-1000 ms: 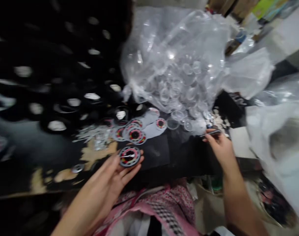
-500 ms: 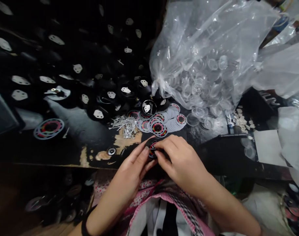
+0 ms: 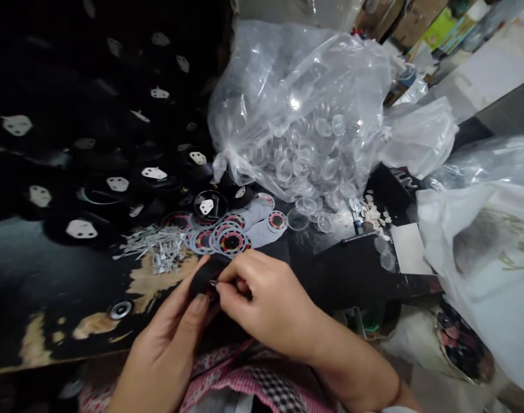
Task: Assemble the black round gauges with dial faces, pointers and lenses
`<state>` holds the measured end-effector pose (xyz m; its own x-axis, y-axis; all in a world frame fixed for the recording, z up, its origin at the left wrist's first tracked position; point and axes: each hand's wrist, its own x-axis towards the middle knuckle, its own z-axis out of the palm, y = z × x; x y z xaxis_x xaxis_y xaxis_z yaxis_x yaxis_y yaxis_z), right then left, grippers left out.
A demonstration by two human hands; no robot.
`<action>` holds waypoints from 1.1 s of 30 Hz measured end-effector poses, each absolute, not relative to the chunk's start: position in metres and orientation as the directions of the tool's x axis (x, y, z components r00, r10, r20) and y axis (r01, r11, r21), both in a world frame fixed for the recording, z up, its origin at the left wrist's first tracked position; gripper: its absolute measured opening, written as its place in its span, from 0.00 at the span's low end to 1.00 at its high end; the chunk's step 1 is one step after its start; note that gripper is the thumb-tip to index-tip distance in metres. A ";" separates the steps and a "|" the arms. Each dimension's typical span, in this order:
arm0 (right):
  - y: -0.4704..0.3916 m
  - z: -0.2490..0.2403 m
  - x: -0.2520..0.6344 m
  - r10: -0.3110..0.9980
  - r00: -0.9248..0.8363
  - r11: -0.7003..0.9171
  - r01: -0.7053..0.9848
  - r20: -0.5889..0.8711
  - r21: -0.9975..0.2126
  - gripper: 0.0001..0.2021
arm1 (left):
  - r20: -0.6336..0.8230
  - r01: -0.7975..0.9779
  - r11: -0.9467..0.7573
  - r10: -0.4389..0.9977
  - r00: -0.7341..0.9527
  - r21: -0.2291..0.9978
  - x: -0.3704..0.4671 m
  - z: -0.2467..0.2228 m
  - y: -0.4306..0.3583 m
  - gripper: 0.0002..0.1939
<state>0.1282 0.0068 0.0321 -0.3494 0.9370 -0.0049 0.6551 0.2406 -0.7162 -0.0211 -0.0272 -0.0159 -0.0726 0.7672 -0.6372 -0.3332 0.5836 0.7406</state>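
Note:
My left hand (image 3: pixel 169 341) is closed around a small round black gauge case (image 3: pixel 201 279), thumb at the near rim. The case is tilted, so only a sliver of its dial shows. Against that dial, my right hand (image 3: pixel 262 289) pinches a small, shiny gauge needle (image 3: pixel 214 283), mostly hidden by the fingertips. Just beyond the hands lie printed dial discs (image 3: pixel 231 241) with red and black rings, overlapping in a fanned pile. Left of them is a heap of pale metal needles (image 3: pixel 165 246).
Black gauge cases with white plates (image 3: pixel 81 229) crowd the back left. A clear plastic bag (image 3: pixel 296 92) of transparent round covers (image 3: pixel 302 163) stands behind the discs. Right of it are a dark pen-like tool (image 3: pixel 358 237) and a white card (image 3: pixel 411 249). A small ring-shaped part (image 3: pixel 121 310) sits near the table edge.
The view has swung right, so things appear further left. The gauge case has tipped, turning its dial largely out of sight. My right fingers remain pinched at the dial.

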 end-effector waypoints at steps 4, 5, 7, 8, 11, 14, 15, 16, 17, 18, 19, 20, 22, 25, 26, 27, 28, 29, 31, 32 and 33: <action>0.018 0.028 0.169 0.982 -0.173 0.177 0.684 0.078 -0.707 0.06 | -0.584 -0.489 0.513 0.812 0.010 0.706 -0.020 -0.022 -0.025 0.21; 0.024 0.026 0.181 0.994 -0.054 0.105 0.765 0.098 -0.636 0.11 | -0.572 -0.548 0.489 0.820 0.023 0.679 -0.017 -0.023 -0.024 0.21; 0.037 0.019 0.201 0.992 0.100 -0.053 0.888 0.078 -0.457 0.19 | -0.583 -0.591 0.489 0.812 0.039 0.641 -0.012 -0.023 -0.023 0.19; 0.043 0.015 0.208 0.991 0.121 -0.091 0.919 0.055 -0.385 0.21 | -0.606 -0.593 0.517 0.793 0.062 0.617 -0.010 -0.021 -0.022 0.18; 0.053 0.002 0.221 0.995 0.078 -0.051 0.934 0.065 -0.352 0.21 | -0.657 -0.594 0.596 0.740 0.145 0.540 -0.008 -0.013 -0.019 0.15; 0.051 -0.005 0.226 0.982 0.087 -0.003 0.892 0.167 -0.451 0.18 | -0.668 -0.608 0.627 0.716 0.202 0.488 -0.011 -0.006 -0.018 0.15; 0.048 -0.005 0.226 0.976 0.102 0.006 0.870 0.192 -0.492 0.16 | -0.669 -0.615 0.626 0.714 0.206 0.479 -0.012 -0.005 -0.018 0.15; 0.044 -0.002 0.225 0.972 0.117 0.014 0.839 0.206 -0.544 0.13 | -0.669 -0.624 0.619 0.716 0.200 0.476 -0.013 -0.004 -0.018 0.15; 0.038 0.002 0.221 0.970 0.131 0.020 0.794 0.203 -0.608 0.12 | -0.663 -0.634 0.607 0.724 0.191 0.480 -0.014 -0.004 -0.018 0.15; 0.032 0.008 0.215 0.974 0.133 0.026 0.734 0.181 -0.679 0.11 | -0.653 -0.643 0.591 0.735 0.182 0.487 -0.015 -0.004 -0.019 0.16; 0.025 0.014 0.207 0.983 0.114 0.034 0.663 0.145 -0.748 0.10 | -0.639 -0.651 0.577 0.748 0.179 0.494 -0.014 -0.005 -0.019 0.16; 0.018 0.020 0.196 0.992 0.073 0.043 0.587 0.106 -0.809 0.10 | -0.623 -0.657 0.567 0.760 0.185 0.497 -0.014 -0.006 -0.019 0.17; 0.006 0.027 0.171 0.994 -0.074 0.106 0.484 0.081 -0.869 0.10 | -0.583 -0.669 0.551 0.785 0.211 0.499 -0.011 -0.010 -0.020 0.16; -0.003 0.026 0.143 0.966 -0.206 0.239 0.484 0.155 -0.842 0.13 | -0.522 -0.652 0.510 0.830 0.199 0.561 -0.010 -0.018 -0.022 0.14; -0.003 0.024 0.139 0.961 -0.223 0.259 0.496 0.166 -0.829 0.14 | -0.502 -0.628 0.497 0.844 0.189 0.599 -0.011 -0.020 -0.023 0.14; -0.003 0.023 0.137 0.959 -0.231 0.264 0.502 0.167 -0.823 0.13 | -0.480 -0.592 0.486 0.858 0.183 0.643 -0.012 -0.022 -0.023 0.15; -0.001 0.022 0.136 0.959 -0.234 0.259 0.501 0.159 -0.826 0.12 | -0.458 -0.545 0.476 0.870 0.180 0.690 -0.014 -0.023 -0.024 0.17; 0.001 0.022 0.136 0.961 -0.233 0.247 0.495 0.146 -0.833 0.10 | -0.434 -0.491 0.463 0.883 0.179 0.738 -0.016 -0.024 -0.025 0.18; 0.005 0.022 0.135 0.969 -0.216 0.215 0.512 0.118 -0.832 0.09 | -0.378 -0.376 0.416 0.909 0.173 0.828 -0.018 -0.022 -0.028 0.20; 0.007 0.022 0.133 0.972 -0.204 0.211 0.545 0.115 -0.812 0.12 | -0.348 -0.324 0.384 0.923 0.166 0.864 -0.019 -0.021 -0.029 0.21; 0.009 0.022 0.131 0.972 -0.194 0.220 0.588 0.128 -0.778 0.16 | -0.317 -0.281 0.353 0.934 0.166 0.892 -0.018 -0.020 -0.030 0.20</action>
<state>0.1310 0.0086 0.0217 -0.1944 0.9725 0.1285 0.5878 0.2204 -0.7784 -0.0182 -0.0297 -0.0196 0.1660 0.9337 -0.3173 -0.2814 0.3532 0.8922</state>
